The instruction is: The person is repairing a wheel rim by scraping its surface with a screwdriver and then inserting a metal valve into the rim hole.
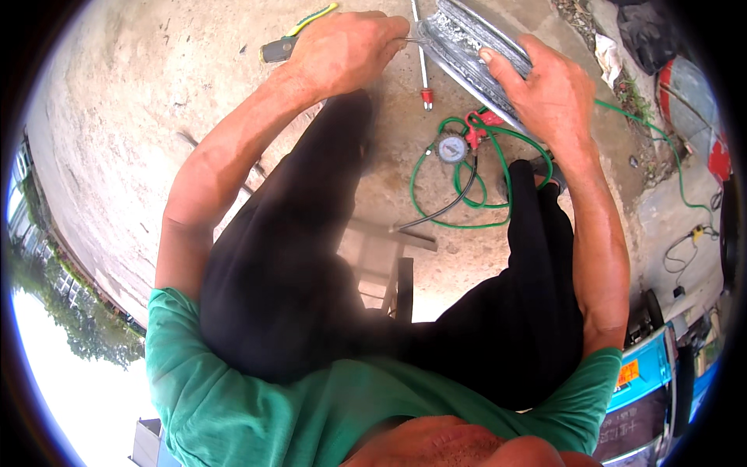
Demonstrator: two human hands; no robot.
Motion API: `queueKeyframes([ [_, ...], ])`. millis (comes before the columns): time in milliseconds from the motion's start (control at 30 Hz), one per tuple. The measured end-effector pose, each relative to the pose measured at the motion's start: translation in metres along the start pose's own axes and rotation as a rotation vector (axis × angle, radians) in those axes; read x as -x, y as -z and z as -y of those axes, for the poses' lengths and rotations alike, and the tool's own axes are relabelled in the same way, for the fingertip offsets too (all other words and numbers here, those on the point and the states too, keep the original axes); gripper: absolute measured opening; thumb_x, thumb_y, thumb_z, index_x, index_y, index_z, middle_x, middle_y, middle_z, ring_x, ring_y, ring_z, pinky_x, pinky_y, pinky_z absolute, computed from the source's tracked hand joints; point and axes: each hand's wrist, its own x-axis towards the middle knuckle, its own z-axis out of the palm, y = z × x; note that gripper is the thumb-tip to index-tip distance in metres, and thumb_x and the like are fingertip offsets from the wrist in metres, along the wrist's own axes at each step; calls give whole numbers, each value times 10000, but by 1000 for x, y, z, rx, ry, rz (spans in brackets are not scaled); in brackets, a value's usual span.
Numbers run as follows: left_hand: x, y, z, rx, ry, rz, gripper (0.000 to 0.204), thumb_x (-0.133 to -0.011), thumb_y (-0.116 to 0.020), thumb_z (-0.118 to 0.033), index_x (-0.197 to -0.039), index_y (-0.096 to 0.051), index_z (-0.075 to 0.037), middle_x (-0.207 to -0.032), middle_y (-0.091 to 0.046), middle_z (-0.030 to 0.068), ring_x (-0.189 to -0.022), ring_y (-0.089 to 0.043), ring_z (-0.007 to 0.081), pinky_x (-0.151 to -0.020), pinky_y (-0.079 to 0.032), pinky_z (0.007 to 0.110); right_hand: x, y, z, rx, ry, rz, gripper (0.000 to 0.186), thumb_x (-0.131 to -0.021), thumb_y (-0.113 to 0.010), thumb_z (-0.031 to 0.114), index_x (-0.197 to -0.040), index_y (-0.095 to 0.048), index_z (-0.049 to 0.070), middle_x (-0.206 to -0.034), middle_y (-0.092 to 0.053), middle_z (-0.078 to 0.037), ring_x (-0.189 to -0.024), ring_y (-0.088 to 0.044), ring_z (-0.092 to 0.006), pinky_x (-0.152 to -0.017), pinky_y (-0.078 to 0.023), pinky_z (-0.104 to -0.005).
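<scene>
My left hand (pixel 352 48) is closed around something with a thin metal tip that pokes out toward the grooved metal piece; the rest of it is hidden in my fist. My right hand (pixel 551 92) grips the near end of that silvery, scuffed piece, which looks like a wheel rim (pixel 459 48), thumb along its channel. Beside my left wrist are a dark handle end (pixel 277 50) and a yellow-green handle (pixel 313 19); whether they belong together I cannot tell. A long metal rod with a red end (pixel 427 99) lies on the ground between my hands.
A round pressure gauge (pixel 452 148) with a red body and a coiled green hose (pixel 415 194) lies on the concrete between my feet. The hose runs off right, past a grey and red object (pixel 695 109). A white rag (pixel 608 58) and a dark bag (pixel 647 35) lie far right.
</scene>
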Motion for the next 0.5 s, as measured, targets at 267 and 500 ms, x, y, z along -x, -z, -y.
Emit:
queueKeyframes([
  [267,-5,-11,22,-58,-153,7,133,-987,-609,-228,-1050,-648,-118,-965,-709,112,-917,-695,374,-783,-558,495,1,2,-2,88,59,-15,455,-890,-708,542,-858,-695,88,-745,-711,-140,-715,-700,-370,-646,-524,-505],
  [500,2,-18,23,30,-195,35,150,-980,-605,-255,-1033,-631,-117,-1012,-707,105,-934,-684,381,-783,-547,524,7,-6,-5,74,170,-62,461,-871,-758,519,-815,-670,70,-704,-676,-158,-659,-668,-387,-583,-497,-491],
])
